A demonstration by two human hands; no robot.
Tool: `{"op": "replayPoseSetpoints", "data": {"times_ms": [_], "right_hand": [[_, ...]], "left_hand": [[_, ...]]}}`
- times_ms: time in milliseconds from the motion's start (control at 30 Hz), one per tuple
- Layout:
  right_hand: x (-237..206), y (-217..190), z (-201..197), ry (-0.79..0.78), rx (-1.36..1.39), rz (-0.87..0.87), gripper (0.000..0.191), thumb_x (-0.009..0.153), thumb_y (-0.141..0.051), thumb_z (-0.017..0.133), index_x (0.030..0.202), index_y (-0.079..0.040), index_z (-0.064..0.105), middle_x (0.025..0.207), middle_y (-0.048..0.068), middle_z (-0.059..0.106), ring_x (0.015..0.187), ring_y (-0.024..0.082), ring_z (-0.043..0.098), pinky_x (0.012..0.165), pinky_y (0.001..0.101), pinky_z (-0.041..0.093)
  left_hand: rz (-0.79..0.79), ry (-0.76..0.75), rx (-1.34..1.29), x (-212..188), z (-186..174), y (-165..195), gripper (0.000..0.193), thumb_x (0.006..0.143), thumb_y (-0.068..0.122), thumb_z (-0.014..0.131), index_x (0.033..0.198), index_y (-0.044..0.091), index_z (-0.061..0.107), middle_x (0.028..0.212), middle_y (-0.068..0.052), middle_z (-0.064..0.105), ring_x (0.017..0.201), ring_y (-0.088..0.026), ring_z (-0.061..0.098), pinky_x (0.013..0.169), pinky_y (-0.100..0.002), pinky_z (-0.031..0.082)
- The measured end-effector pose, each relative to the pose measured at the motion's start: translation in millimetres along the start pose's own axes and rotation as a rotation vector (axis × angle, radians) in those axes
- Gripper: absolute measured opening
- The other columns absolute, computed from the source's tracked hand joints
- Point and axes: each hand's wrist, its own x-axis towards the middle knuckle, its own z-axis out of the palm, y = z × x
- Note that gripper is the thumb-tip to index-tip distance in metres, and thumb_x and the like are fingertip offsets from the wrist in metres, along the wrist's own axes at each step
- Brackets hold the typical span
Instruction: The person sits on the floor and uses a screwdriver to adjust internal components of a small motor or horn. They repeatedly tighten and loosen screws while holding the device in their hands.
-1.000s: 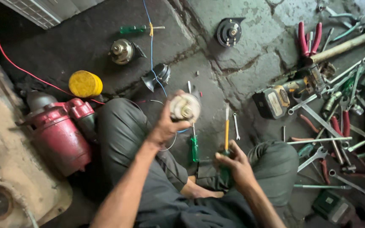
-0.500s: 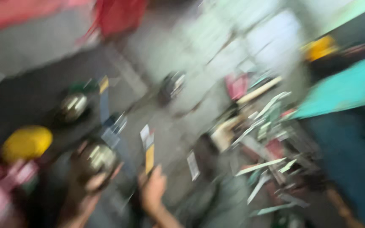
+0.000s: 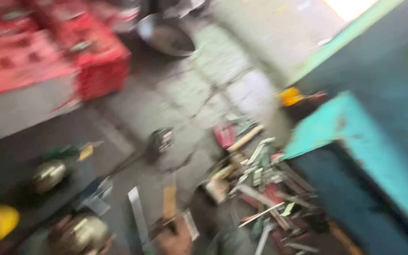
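Head view, blurred: a cracked concrete floor [image 3: 180, 99] holds a teal cabinet [image 3: 355, 156] and scattered hand tools [image 3: 260, 184]. At the bottom edge, the left hand [image 3: 102, 243] cups a round metal part [image 3: 79, 233]; the right hand [image 3: 175, 241] touches an orange-handled screwdriver [image 3: 169, 200], its grip too blurred to judge.

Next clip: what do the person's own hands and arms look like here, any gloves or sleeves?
Very little shows, and it is badly blurred. Only the left hand and right hand reach into view at the bottom edge. Both look bare, with no glove visible. No arm or sleeve shows in this view, and rings or markings cannot be made out.
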Motion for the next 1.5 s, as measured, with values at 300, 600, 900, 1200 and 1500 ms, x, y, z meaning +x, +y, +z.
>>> {"op": "replayPoseSetpoints", "data": {"times_ms": [300,600,900,1200,1500], "right_hand": [[-118,-108,-57,-0.352,0.543,-0.423,0.029,0.088,0.004,0.071,0.116,0.005,0.064,0.094,0.019,0.071,0.077,0.024,0.069,0.055,0.0293,0.050],[-160,-115,-15,-0.187,-0.159,-0.602,0.020,0.083,0.001,0.078,0.100,0.005,0.070,0.077,0.007,0.068,0.066,0.011,0.062,0.061,0.0233,0.049],[-174,-126,-11,-0.196,-0.207,-0.644,0.017,0.084,0.000,0.079,0.099,0.002,0.071,0.077,0.004,0.071,0.066,0.008,0.060,0.061,0.0208,0.047],[-174,-119,-14,-0.241,-0.325,-0.816,0.022,0.079,-0.002,0.082,0.098,0.001,0.071,0.081,0.005,0.074,0.070,0.009,0.067,0.065,0.0227,0.051],[-174,-119,-14,-0.252,-0.330,-0.834,0.021,0.079,0.000,0.082,0.098,0.001,0.072,0.083,0.005,0.075,0.068,0.008,0.065,0.063,0.0220,0.048]], "left_hand": [[-0.057,-0.176,-0.128,-78,75,41,0.099,0.069,0.000,0.067,0.154,0.026,0.023,0.130,-0.017,0.057,0.103,-0.037,0.072,0.085,-0.047,0.062],[0.063,-0.299,-0.056,-127,117,53,0.093,0.074,-0.008,0.068,0.154,0.015,0.025,0.131,-0.015,0.053,0.108,-0.030,0.068,0.089,-0.043,0.061],[0.117,-0.232,0.101,-145,138,57,0.088,0.076,-0.007,0.070,0.153,0.009,0.031,0.130,-0.011,0.053,0.114,-0.020,0.059,0.094,-0.035,0.056],[0.094,-0.239,-0.015,-143,137,55,0.087,0.074,-0.008,0.067,0.149,0.012,0.029,0.126,-0.013,0.055,0.101,-0.025,0.068,0.088,-0.043,0.063],[0.072,-0.236,-0.005,-144,134,55,0.089,0.075,-0.007,0.069,0.152,0.013,0.028,0.123,-0.013,0.057,0.100,-0.023,0.068,0.089,-0.041,0.062]]}}
